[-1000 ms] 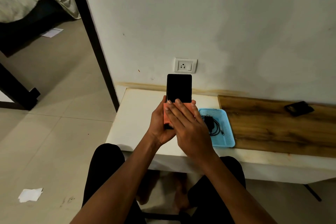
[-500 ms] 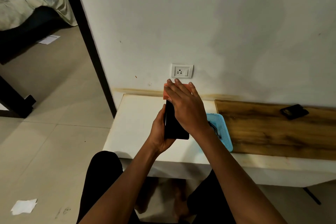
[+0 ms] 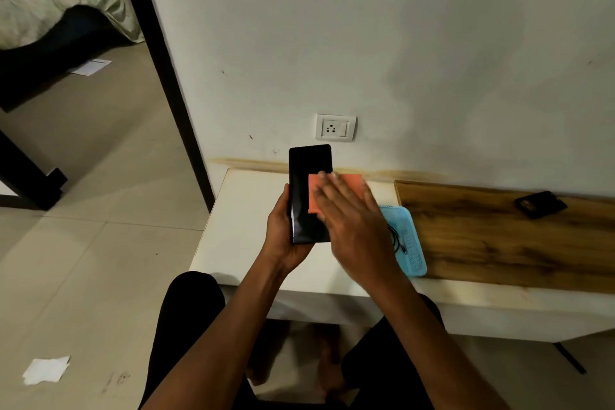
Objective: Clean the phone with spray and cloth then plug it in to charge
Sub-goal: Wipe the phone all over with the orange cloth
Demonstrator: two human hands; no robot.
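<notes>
My left hand [image 3: 283,236] holds a black phone [image 3: 307,183] upright by its lower half, dark screen toward me, above the white table. My right hand [image 3: 352,226] lies flat with fingers spread, pressing an orange cloth [image 3: 347,182] against the right side of the phone's screen. The cloth sticks out past the phone's right edge. A black charger with its cable [image 3: 397,238] lies in a light blue tray [image 3: 414,253] just right of my hands. A white wall socket [image 3: 335,127] sits on the wall right above the phone. No spray bottle is in view.
The white table [image 3: 239,220] carries a wooden board [image 3: 499,236] on its right part, with a small black object [image 3: 539,204] on it. A dark door frame [image 3: 166,76] stands left of the table. White paper scraps [image 3: 46,369] lie on the tiled floor. My knees are under the table's front edge.
The cloth under my right hand slid from the phone's lower end up to its top, then down and to the right side of the screen. My left hand kept its hold.
</notes>
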